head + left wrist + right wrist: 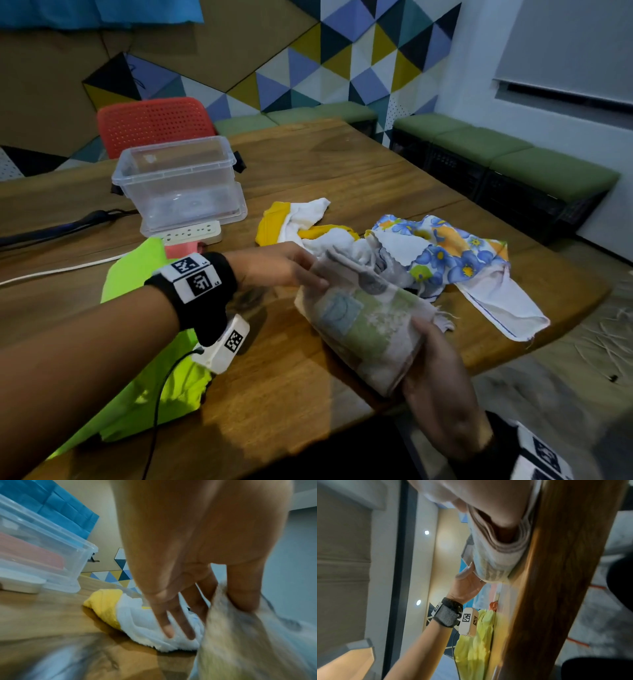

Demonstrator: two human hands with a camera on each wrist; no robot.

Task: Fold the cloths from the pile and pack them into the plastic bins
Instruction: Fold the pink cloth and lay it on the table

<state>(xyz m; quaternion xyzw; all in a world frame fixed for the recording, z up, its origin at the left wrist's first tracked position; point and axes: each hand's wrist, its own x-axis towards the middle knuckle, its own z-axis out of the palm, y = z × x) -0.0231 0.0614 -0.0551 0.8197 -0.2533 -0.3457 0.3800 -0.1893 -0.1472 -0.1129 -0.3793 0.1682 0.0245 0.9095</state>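
Both hands grip the folded patchwork cloth [363,322] at the near right of the worktop [342,164]: right hand [442,387] curled round its near end, thumb on top, fingers under; left hand [281,267] pinching its far-left edge, thumb on one face, fingers [171,622] straight on the other. Cloth is several layers thick, lower edge touching the worktop. Pile just behind it: yellow-and-white towel [294,222] to the far left, blue floral cloth [445,253] to the right, white cloth [503,308] trailing toward the right edge. Clear plastic bin [178,181] sits far left, apart from the pile, on a lid. Lime green cloth [144,329] lies flat at near left, under the left forearm. Red chair [154,123] behind the bin.
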